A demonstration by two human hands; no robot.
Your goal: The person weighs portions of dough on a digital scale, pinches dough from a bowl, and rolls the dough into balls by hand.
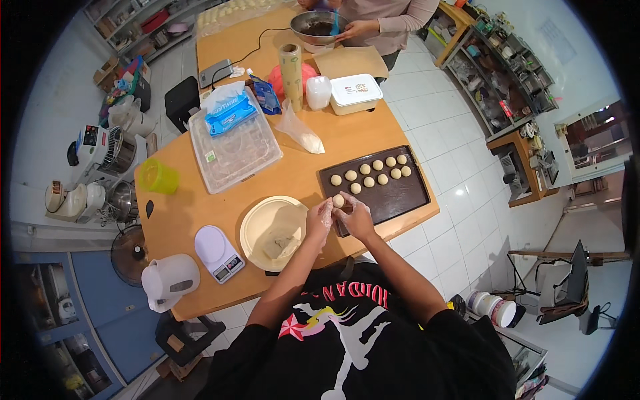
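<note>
A round, pale dough ball [338, 201] is held between the fingertips of both my hands, over the near left corner of a dark baking tray [393, 198]. My left hand [319, 219] pinches it from the left, its skin dusted with white. From the other side my right hand [356, 219] closes on the same ball, with whitish residue on its fingers. Several similar dough balls [369, 181] sit in loose rows on the far part of the tray. Just left of my left hand stands a wide cream bowl [248, 230] with some pale material at its bottom.
Left of the bowl are a white kitchen scale [213, 245], a white pitcher [175, 280] and a yellow-green cup [159, 177]. Farther back lie a clear lidded box [233, 160], a plastic bag [301, 135] and a white-lidded tub [356, 92]. Across the table, another person holds a metal bowl [313, 27].
</note>
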